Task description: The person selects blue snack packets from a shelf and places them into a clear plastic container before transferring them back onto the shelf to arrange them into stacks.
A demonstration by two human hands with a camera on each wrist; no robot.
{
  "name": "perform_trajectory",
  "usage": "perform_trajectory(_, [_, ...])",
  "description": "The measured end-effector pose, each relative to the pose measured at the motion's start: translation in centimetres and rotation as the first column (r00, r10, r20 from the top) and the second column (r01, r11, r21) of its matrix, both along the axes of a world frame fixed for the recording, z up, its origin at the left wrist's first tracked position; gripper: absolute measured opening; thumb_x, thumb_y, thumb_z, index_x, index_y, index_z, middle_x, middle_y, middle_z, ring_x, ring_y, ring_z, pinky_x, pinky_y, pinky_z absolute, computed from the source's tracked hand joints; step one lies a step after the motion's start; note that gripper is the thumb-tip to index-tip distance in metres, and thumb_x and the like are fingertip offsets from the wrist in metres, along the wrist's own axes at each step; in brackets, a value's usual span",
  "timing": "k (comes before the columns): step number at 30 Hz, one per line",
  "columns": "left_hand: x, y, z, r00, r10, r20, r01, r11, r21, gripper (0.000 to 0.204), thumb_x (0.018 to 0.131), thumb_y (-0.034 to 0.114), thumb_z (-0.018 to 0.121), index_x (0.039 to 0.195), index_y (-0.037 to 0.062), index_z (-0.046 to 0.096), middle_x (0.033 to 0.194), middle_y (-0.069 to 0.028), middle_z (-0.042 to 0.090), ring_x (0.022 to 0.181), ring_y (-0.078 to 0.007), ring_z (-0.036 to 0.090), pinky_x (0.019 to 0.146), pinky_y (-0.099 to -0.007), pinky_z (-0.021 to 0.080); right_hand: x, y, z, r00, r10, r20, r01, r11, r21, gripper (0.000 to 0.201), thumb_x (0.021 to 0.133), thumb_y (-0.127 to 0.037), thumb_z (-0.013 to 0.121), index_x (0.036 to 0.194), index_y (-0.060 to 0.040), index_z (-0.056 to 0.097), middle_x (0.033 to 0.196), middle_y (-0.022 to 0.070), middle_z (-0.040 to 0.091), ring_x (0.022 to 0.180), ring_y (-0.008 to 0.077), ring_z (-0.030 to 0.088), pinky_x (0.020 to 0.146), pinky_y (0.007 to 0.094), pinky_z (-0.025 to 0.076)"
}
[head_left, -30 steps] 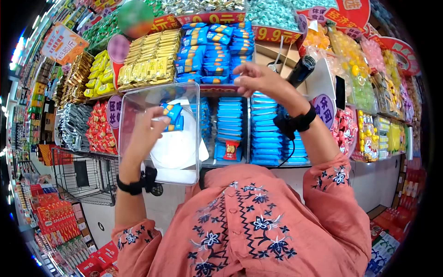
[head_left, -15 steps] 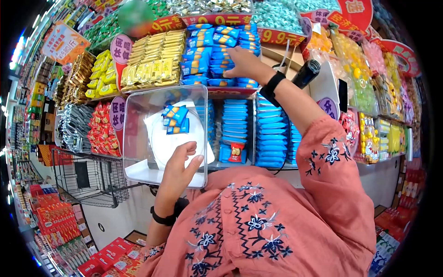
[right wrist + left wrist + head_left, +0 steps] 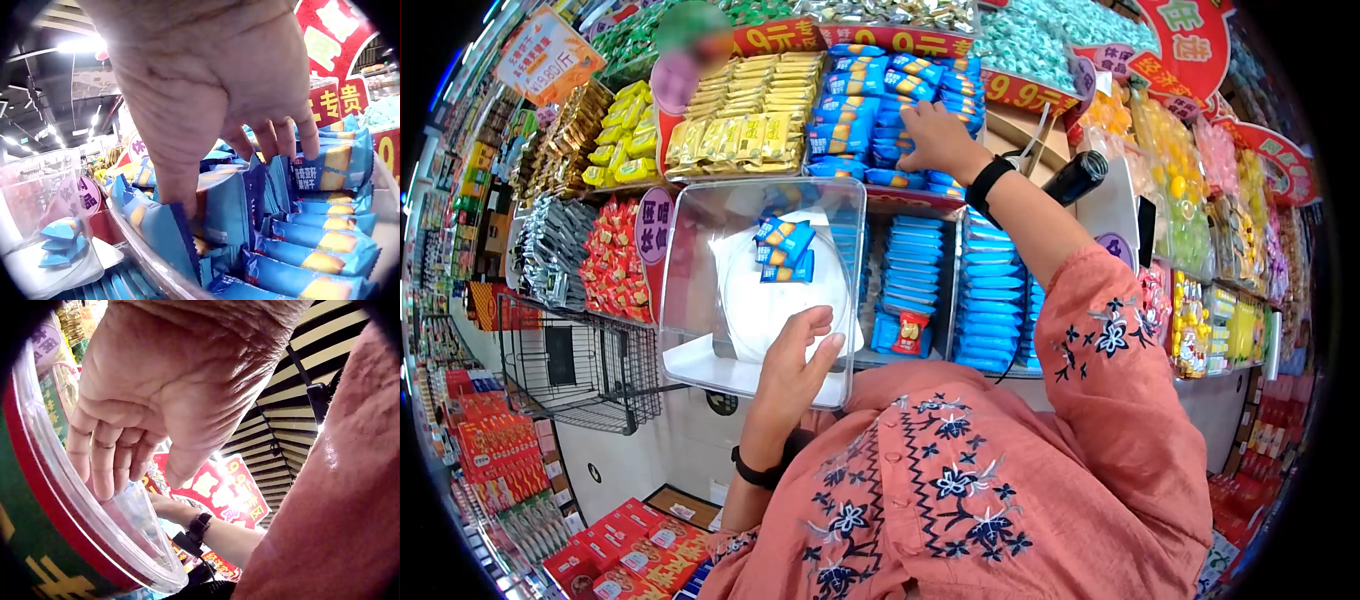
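In the head view my right hand (image 3: 940, 138) reaches into the blue biscuit packets (image 3: 845, 110) on the upper shelf. The right wrist view shows the thumb and fingers of that hand curled round upright blue packets (image 3: 228, 203), fingertips partly hidden among them. My left hand (image 3: 795, 360) is at the near right side of a clear plastic bin (image 3: 690, 300), its fingers loosely extended and nothing held. Inside that bin several blue packets (image 3: 785, 248) lie on a round white plate-like piece (image 3: 750, 310). In the left wrist view the left fingers overlap the bin's rim (image 3: 75, 481).
Right of the clear bin stand rows of blue packets (image 3: 985, 290), with one red packet (image 3: 912, 330) nearby. Gold packets (image 3: 745, 140) lie at upper left. A dark cylinder (image 3: 1075, 178) stands at right. A wire cart (image 3: 580, 365) is at lower left.
My right hand has moved up and left into the blue packets. My left hand has drawn back from the packets in the clear bin toward its near right side.
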State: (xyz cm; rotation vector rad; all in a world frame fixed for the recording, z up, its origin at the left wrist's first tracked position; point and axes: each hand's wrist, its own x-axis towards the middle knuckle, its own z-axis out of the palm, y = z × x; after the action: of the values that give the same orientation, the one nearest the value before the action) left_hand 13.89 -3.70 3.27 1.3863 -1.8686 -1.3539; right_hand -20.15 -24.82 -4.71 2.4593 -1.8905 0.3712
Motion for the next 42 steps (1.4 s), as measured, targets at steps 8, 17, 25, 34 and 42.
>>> perform_trajectory(8, [-0.2, 0.0, -1.0, 1.0, -0.013, -0.01, 0.013, 1.0, 0.011, 0.04, 0.099, 0.017, 0.063, 0.131, -0.0047, 0.054, 0.122, -0.0175, 0.065, 0.112, -0.0225, 0.063, 0.095, -0.0332, 0.05, 0.6, -0.5, 0.7, 0.999, -0.037, -0.007, 0.038, 0.994, 0.105, 0.075, 0.061, -0.043, 0.087, 0.114, 0.0022, 0.06, 0.116, 0.0236, 0.058, 0.108, 0.0412, 0.058, 0.086, 0.0497, 0.053])
perform_trajectory(17, [0.2, 0.2, -1.5, 1.0, 0.013, 0.001, -0.013, 0.999, 0.045, 0.04, 0.1, 0.018, 0.062, 0.131, -0.0044, 0.053, 0.123, -0.0182, 0.064, 0.113, -0.0234, 0.062, 0.096, -0.0336, 0.05, 0.6, -0.9, 0.3, 0.999, -0.034, 0.003, 0.033, 0.992, 0.126, 0.073, 0.063, -0.04, 0.084, 0.114, 0.0022, 0.054, 0.111, 0.0261, 0.056, 0.103, 0.0437, 0.058, 0.084, 0.05, 0.052])
perform_trajectory(25, [0.1, 0.1, -1.4, 1.0, 0.004, 0.026, -0.005, 0.998, 0.065, 0.039, 0.099, 0.018, 0.062, 0.131, -0.0041, 0.054, 0.125, -0.0184, 0.064, 0.114, -0.0237, 0.062, 0.096, -0.0337, 0.05, 0.7, -0.9, 1.0, 0.999, -0.05, -0.012, 0.051, 0.986, 0.158, 0.077, 0.063, -0.041, 0.085, 0.117, 0.0036, 0.053, 0.114, 0.0275, 0.055, 0.103, 0.0455, 0.058, 0.083, 0.0511, 0.053])
perform_trajectory(34, [-0.1, 0.0, -2.1, 1.0, 0.003, 0.021, -0.006, 0.994, 0.108, 0.04, 0.099, 0.02, 0.062, 0.13, -0.004, 0.054, 0.125, -0.0173, 0.064, 0.113, -0.023, 0.062, 0.094, -0.0332, 0.051, 0.5, -1.4, -0.2, 0.999, -0.042, 0.034, 0.036, 0.986, 0.163, 0.079, 0.063, -0.04, 0.085, 0.119, 0.0053, 0.052, 0.116, 0.0286, 0.054, 0.105, 0.0468, 0.057, 0.086, 0.051, 0.053])
perform_trajectory(42, [0.3, 0.1, -2.2, 0.999, 0.013, 0.033, -0.018, 0.99, 0.138, 0.04, 0.1, 0.021, 0.062, 0.131, -0.0032, 0.054, 0.124, -0.0165, 0.064, 0.113, -0.0228, 0.063, 0.093, -0.0331, 0.051, 0.1, -1.3, 1.4, 0.999, -0.023, 0.03, 0.016, 0.979, 0.203, 0.074, 0.062, -0.044, 0.085, 0.111, 0.002, 0.056, 0.117, 0.0259, 0.055, 0.108, 0.0452, 0.058, 0.085, 0.0514, 0.055])
